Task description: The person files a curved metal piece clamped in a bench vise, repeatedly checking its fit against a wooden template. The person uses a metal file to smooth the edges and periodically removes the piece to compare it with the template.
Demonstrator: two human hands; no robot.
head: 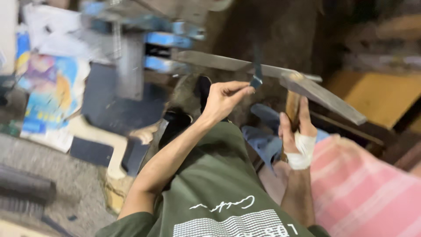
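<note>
Looking down from the head camera, the person sits with a green shirt (219, 193) filling the lower centre of the picture and both arms reaching forward. The left hand (226, 98) is raised, thumb and forefinger closed in a pinch on a small dark strip (256, 74) that stands roughly upright from the fingertips; the other fingers curl loosely. Holding it this way keeps the strip's free end against the flat grey blade (245, 65) that runs across the picture (whether the two actually touch cannot be told through the blur).

The right hand (298, 134), wrapped in a white bandage (302, 151) across the palm, is closed around a wooden handle (291, 107) whose upper end meets a second grey flat bar (324, 97) slanting down to the right. That closed grip appears to steady the bar.

To the right lies a pink striped cloth (372, 188), with blue fabric (263, 140) between the arms. To the left, on the floor (74, 188), lie a colourful printed sheet (48, 96), dark flat pieces (92, 151) and a pale wooden shape (112, 145). A yellowish board (377, 96) sits behind at upper right.
</note>
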